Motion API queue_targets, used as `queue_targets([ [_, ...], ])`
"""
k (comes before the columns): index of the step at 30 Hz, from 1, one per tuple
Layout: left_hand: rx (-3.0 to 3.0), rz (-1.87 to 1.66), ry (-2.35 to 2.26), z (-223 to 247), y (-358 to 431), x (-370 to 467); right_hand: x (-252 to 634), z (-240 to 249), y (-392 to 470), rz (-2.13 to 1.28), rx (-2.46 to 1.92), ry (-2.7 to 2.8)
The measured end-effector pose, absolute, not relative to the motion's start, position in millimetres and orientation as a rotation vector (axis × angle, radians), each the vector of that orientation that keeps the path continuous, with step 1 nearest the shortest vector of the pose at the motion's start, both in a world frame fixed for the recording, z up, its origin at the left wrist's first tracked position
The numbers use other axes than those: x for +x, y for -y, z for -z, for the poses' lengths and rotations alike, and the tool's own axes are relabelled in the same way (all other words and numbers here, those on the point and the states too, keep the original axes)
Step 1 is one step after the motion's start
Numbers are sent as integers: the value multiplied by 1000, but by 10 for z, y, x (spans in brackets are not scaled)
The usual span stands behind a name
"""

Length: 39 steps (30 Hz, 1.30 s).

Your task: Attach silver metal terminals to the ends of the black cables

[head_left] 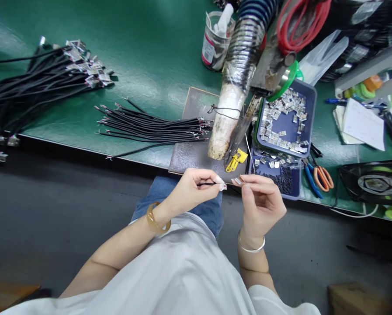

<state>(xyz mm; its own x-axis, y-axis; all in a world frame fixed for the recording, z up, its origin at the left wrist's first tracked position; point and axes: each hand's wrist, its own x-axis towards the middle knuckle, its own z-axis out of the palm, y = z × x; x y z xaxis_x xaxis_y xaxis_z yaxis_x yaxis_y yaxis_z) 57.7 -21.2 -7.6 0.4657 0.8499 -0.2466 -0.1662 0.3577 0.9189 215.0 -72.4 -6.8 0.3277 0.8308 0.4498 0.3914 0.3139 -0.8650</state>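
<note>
My left hand (199, 188), with white tape on a fingertip, pinches a black cable (205, 184) near its end, over the table's front edge. Just to the right, my right hand (261, 199) holds a small silver connector (238, 180) between thumb and fingers. A narrow gap separates the connector from the cable end. Behind my hands, a bundle of short black cables (150, 127) with stripped ends lies partly on a dark board (196, 157). A blue bin (309, 118) of silver connectors stands beyond my right hand, partly over another bin (296, 183) with small black pieces.
A foil-wrapped duct (231, 100) hangs over the board beside a yellow tool (237, 160). Blue pliers (312, 179) and orange-handled scissors (323, 178) lie right of the bins. Cables with connectors (51, 74) are piled at the left. A plastic cup (213, 46) stands at the back.
</note>
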Motion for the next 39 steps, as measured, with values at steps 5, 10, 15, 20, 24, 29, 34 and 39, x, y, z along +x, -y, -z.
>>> queue_targets([
  [5,1048,-796,-851,38,220,569,2102,60,729,-288,-1272,1477],
  [10,1111,-882,-922,42,189,565,2120,158,687,-338,-1333,1415],
  [15,1238,-982,-949,54,134,574,2138,194,631,-236,-1333,1575],
  [20,1266,-1023,-975,53,98,608,2140,208,583,-97,-1320,1669],
  [24,1280,-1023,-988,67,101,613,2119,210,574,-66,-1311,1687],
  [29,1242,-949,-1007,66,126,554,2266,82,612,52,-1446,1620],
  [34,1233,-910,-996,54,151,495,2651,20,621,1,-1840,1593],
  [39,1237,-898,-944,58,189,463,2932,-141,557,220,-1712,1531],
])
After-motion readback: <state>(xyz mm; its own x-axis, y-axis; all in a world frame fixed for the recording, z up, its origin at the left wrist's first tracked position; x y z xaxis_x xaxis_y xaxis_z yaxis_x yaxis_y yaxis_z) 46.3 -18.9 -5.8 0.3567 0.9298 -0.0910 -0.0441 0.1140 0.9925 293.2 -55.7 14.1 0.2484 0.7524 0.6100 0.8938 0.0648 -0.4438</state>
